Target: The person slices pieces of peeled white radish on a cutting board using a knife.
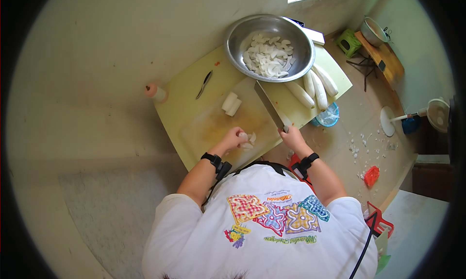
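My right hand (292, 139) grips the handle of a kitchen knife (270, 105) with a broad blade, which points away from me over the right side of the cutting board (194, 129). My left hand (236, 138) is closed over the board, with a white vegetable piece at its fingertips. Several thin white slices (251, 140) lie beside those fingers. Farther up the board rest cut white chunks (231, 104), seemingly radish. Beyond them stands a steel bowl (234, 43) holding many white slices (268, 55). Long peeled white vegetables (318, 88) lie right of the bowl.
A peeler-like tool (204, 84) lies on the yellow-green table (182, 77), and a pink-topped bottle (156, 92) stands at its left corner. A blue bucket (327, 115) is below the right edge. White scraps and a red bag (372, 176) are on the floor.
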A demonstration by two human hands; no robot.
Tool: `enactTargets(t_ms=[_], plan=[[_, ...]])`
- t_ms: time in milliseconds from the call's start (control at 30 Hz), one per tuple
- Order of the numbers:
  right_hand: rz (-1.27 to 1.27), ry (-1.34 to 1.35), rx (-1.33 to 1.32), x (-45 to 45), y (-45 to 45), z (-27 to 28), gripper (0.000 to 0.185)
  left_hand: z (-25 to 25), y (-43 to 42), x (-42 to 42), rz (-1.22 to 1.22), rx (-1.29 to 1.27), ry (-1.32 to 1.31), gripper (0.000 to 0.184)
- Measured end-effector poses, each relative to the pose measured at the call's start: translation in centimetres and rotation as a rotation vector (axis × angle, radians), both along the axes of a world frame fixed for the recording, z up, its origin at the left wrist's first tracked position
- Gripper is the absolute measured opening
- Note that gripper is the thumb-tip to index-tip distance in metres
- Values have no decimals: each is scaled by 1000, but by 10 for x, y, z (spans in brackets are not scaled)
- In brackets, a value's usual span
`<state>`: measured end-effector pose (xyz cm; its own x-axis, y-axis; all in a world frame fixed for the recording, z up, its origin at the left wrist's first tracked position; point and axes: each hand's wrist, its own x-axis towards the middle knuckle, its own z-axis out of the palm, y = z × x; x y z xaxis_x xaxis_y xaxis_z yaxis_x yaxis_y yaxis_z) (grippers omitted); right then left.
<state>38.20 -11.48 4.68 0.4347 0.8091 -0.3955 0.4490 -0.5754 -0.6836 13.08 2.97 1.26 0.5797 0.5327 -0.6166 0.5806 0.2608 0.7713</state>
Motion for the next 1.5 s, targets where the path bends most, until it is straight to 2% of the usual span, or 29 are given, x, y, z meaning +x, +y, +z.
enactTargets(t_ms=[33,100,167,300,433,500,533,600,633,700,833,900,933,1000,1033,1100,1233,1433,1500], plan=[[3,-3,-11,0,0,2,42,10,9,6,-8,6,-3,31],[-11,6,-16,-2,0,10,42,36,39,27,249,-226,-314,29],[-16,17,-22,-2,0,14,42,83,71,65,351,-144,-369,28],[-19,20,-6,-2,-2,4,42,134,149,143,372,109,-544,32],[-25,-9,11,-6,-2,1,41,135,191,191,462,63,-514,39],[-17,-9,1,-5,-2,5,41,112,205,190,450,334,-320,43],[5,0,-15,-7,-3,8,41,102,207,182,450,332,-316,43],[-21,17,-11,-9,-5,21,42,80,203,156,320,601,-121,38],[-48,31,-6,-10,-5,24,42,71,196,139,318,598,-111,38],[-51,40,9,-9,-4,18,42,54,172,104,213,968,46,34],[-16,52,-1,1,-6,-2,41,50,102,51,53,790,-23,33],[0,39,-13,2,-1,2,41,41,83,28,-397,949,-73,47],[9,40,-14,2,-1,7,41,45,68,21,-390,949,-67,47],[-8,58,-35,1,0,14,41,50,36,16,-631,874,36,59],[-3,59,-35,0,0,11,41,47,24,14,-627,873,40,59],[-13,32,-5,-1,0,5,40,43,5,15,-741,793,68,71],[-7,14,-16,-2,-2,5,41,44,-9,26,-850,851,96,74],[-16,14,-7,-3,-2,8,40,36,-14,29,-947,930,113,64],[-54,45,-36,-4,-2,11,39,33,-15,23,-898,914,93,50]])
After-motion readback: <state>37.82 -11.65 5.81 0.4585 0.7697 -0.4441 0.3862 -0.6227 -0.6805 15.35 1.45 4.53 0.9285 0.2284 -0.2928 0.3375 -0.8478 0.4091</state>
